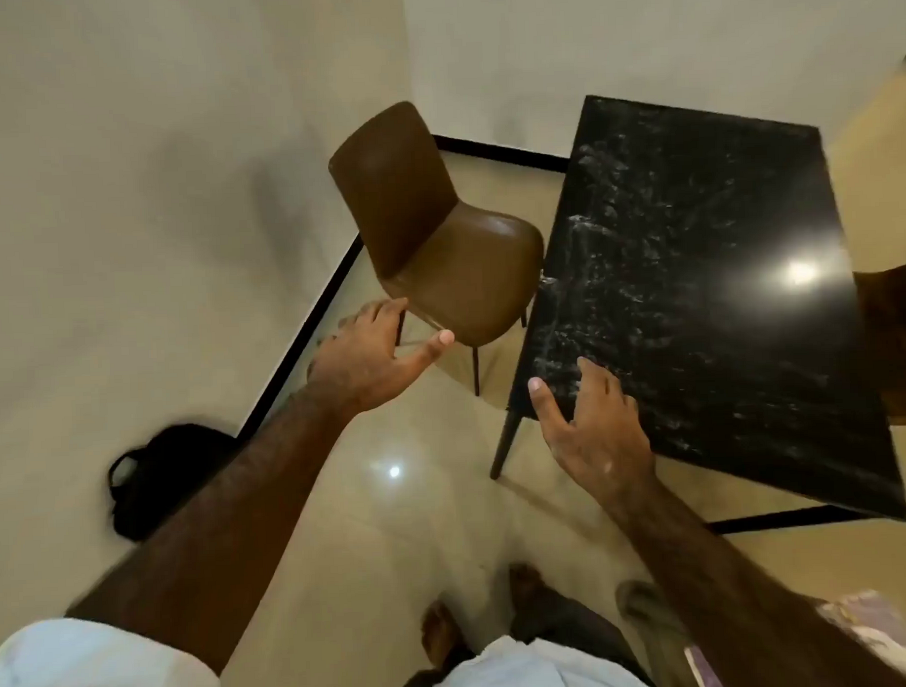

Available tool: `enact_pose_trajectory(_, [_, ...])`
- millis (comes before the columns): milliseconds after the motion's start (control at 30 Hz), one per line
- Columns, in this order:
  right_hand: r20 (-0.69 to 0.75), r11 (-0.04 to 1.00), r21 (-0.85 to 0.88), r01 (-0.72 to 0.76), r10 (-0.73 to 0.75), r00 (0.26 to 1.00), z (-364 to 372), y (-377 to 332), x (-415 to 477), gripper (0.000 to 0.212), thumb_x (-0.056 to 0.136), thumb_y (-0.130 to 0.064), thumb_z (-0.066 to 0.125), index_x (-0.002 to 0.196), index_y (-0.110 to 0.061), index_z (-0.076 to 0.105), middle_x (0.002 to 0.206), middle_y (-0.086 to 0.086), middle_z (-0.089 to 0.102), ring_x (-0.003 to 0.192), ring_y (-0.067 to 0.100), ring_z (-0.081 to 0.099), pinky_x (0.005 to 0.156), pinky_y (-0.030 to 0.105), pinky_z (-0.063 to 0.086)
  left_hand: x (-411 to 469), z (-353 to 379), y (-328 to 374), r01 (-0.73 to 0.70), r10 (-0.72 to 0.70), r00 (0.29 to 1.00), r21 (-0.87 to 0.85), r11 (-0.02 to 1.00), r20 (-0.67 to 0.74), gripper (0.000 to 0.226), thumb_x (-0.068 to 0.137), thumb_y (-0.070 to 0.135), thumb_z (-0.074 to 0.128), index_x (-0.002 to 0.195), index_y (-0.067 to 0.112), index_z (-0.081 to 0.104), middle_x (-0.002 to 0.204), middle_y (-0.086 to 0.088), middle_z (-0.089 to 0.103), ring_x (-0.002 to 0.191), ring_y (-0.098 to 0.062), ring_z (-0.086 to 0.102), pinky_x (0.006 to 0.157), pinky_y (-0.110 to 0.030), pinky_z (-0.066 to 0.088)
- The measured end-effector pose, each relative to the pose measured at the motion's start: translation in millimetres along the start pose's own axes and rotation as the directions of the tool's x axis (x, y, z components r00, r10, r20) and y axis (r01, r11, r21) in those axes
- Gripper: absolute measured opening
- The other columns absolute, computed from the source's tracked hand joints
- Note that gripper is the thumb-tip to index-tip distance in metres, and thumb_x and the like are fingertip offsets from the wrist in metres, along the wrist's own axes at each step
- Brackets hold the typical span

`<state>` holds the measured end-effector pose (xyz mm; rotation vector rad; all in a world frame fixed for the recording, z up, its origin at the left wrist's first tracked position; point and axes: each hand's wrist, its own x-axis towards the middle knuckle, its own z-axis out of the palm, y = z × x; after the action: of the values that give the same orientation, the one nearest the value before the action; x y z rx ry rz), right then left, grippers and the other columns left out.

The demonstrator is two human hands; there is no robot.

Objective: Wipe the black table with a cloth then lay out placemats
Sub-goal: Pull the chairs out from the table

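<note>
The left hand [369,356] is spread wide with the thumb out and holds nothing. Its fingertips are at the front edge of the brown chair [453,271], which stands just left of the black table [693,222]. The right hand [592,431] is also spread and empty, its fingers over the table's near left corner; whether they touch it is unclear. Both bare forearms reach forward. A black bag [158,477] lies on the floor, well left of the table.

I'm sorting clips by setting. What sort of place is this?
Probably a dining corner in a home: a black marble-look table with a brown padded chair drawn up beside it, on a glossy cream tiled floor between plain walls. A black bag lies by the wall.
</note>
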<state>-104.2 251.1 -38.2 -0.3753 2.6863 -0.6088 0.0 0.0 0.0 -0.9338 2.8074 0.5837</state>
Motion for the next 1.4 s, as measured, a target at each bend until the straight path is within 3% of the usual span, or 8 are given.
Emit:
enact_pose_trajectory(133, [0.024, 0.994, 0.107, -0.025, 0.022, 0.999, 34, -38, 16, 0.099, 0.094, -0.093, 0.040, 0.169, -0.029, 0.031, 0.172, 0.004, 0.041, 0.156, 0.032, 0.044, 0.119, 0.059, 0.048, 26, -20, -40, -0.007, 0.007, 1.000, 0.010, 1.000, 0.001, 0.106, 0.092, 0.094, 0.036, 0.174, 0.027, 0.025, 0.180, -0.007, 0.031, 0.162, -0.039, 0.036, 0.121, -0.068, 0.038])
enact_pose_trajectory(300, [0.053, 0.982, 0.187, 0.034, -0.045, 0.998, 69, -84, 61, 0.094, 0.099, -0.084, 0.048, 0.170, -0.025, 0.030, 0.170, 0.006, 0.043, 0.153, 0.029, 0.048, 0.117, 0.051, 0.047, 104, -33, -81, -0.016, 0.017, 1.000, 0.044, 0.999, -0.009, 0.129, 0.079, 0.108, 0.029, 0.176, 0.025, 0.010, 0.183, -0.007, 0.025, 0.163, -0.042, 0.034, 0.121, -0.075, 0.036])
enact_pose_trajectory(433, [0.063, 0.964, 0.262, 0.036, -0.054, 0.997, 94, -123, 124, 0.090, 0.100, -0.080, 0.050, 0.170, -0.024, 0.034, 0.170, 0.005, 0.045, 0.154, 0.028, 0.047, 0.118, 0.047, 0.046, 190, -45, -96, -0.026, 0.025, 1.000, 0.088, 0.996, 0.007, 0.125, 0.083, 0.105, 0.035, 0.176, 0.027, 0.007, 0.184, -0.007, 0.022, 0.163, -0.043, 0.033, 0.121, -0.075, 0.036])
enact_pose_trajectory(800, [0.252, 0.856, 0.466, -0.225, 0.115, 0.961, 102, -211, 300, 0.092, 0.097, -0.084, 0.052, 0.167, -0.025, 0.035, 0.163, 0.003, 0.049, 0.145, 0.029, 0.054, 0.113, 0.053, 0.055, 418, -109, -94, -0.115, 0.093, 0.988, 0.176, 0.978, 0.126, 0.125, 0.084, 0.101, 0.046, 0.176, 0.027, 0.007, 0.183, -0.009, 0.021, 0.164, -0.042, 0.032, 0.123, -0.074, 0.035])
enact_pose_trajectory(967, [0.399, 0.707, 0.545, -0.450, 0.253, 0.881, 109, -247, 360, 0.088, 0.103, -0.074, 0.054, 0.171, -0.024, 0.029, 0.168, 0.006, 0.045, 0.150, 0.031, 0.052, 0.112, 0.045, 0.052, 537, -143, -84, -0.221, 0.183, 0.969, 0.258, 0.940, 0.166, 0.122, 0.087, 0.094, 0.055, 0.177, 0.026, 0.007, 0.183, -0.013, 0.021, 0.163, -0.046, 0.031, 0.123, -0.076, 0.029])
enact_pose_trajectory(1100, [0.500, 0.480, 0.608, -0.632, 0.387, 0.775, 137, -285, 410, 0.074, 0.104, -0.070, 0.058, 0.161, -0.024, 0.043, 0.153, 0.005, 0.056, 0.138, 0.031, 0.058, 0.110, 0.044, 0.051, 645, -160, -75, -0.342, 0.285, 0.935, 0.330, 0.880, 0.211, 0.116, 0.089, 0.090, 0.059, 0.175, 0.026, 0.015, 0.181, -0.015, 0.023, 0.161, -0.050, 0.031, 0.124, -0.075, 0.029])
enact_pose_trajectory(1267, [0.567, 0.277, 0.610, -0.742, 0.502, 0.653, 208, -356, 484, 0.071, 0.102, -0.065, 0.068, 0.155, -0.021, 0.050, 0.141, 0.006, 0.060, 0.126, 0.027, 0.062, 0.103, 0.044, 0.055, 788, -156, -58, -0.551, 0.424, 0.832, 0.443, 0.708, 0.358, 0.111, 0.092, 0.085, 0.061, 0.175, 0.021, 0.021, 0.180, -0.019, 0.025, 0.162, -0.050, 0.028, 0.127, -0.073, 0.030])
enact_pose_trajectory(1400, [0.744, -0.058, 0.525, -0.849, 0.515, 0.425, 273, -409, 530, 0.076, 0.097, -0.063, 0.075, 0.155, -0.019, 0.053, 0.142, 0.010, 0.061, 0.126, 0.030, 0.064, 0.106, 0.045, 0.057, 877, -125, -46, -0.674, 0.411, 0.737, 0.548, 0.495, 0.536, 0.110, 0.092, 0.086, 0.060, 0.173, 0.019, 0.027, 0.177, -0.019, 0.032, 0.161, -0.047, 0.032, 0.128, -0.072, 0.029])
